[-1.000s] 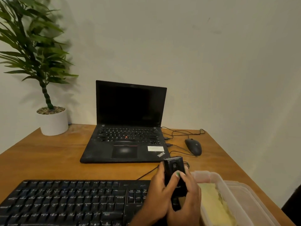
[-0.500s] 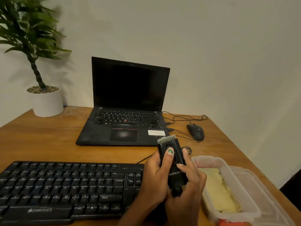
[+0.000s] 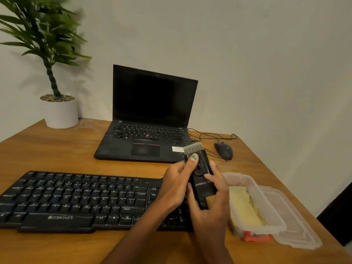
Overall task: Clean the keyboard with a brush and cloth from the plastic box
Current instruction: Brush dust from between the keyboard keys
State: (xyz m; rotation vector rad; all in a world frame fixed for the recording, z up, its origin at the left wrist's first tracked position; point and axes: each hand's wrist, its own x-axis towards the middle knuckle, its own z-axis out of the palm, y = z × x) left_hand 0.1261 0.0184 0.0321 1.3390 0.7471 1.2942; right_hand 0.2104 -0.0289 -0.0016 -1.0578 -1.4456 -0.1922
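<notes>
Both hands wrapped around the brush (image 3: 201,175), held in the air above the right end of the keyboard (image 3: 80,201). Left hand (image 3: 176,184) curled on the brush's left side, thumb lying along the black body with its tip just below the bristles. Right hand (image 3: 211,203) cupped under the lower end, fingers folded over the right edge. Neither hand spread; both pressed onto the tool.

Brush standing nearly upright, long axis running near to far with a slight lean left, pale bristle row at the far top end, pointing away from the keys. Black, flat, rectangular body with a round slider and faint print.

Keyboard lying directly below and stretching away to the left, long axis left to right; wide, black, full-size, white legends, a brand name under the space bar. Left hand nearer the bulk of the keys. Likely need: tip the bristle end down and leftward onto the key rows.

Plastic box (image 3: 255,189) just right of the keyboard, open, yellow cloth (image 3: 245,208) inside, clear lid under it.
</notes>
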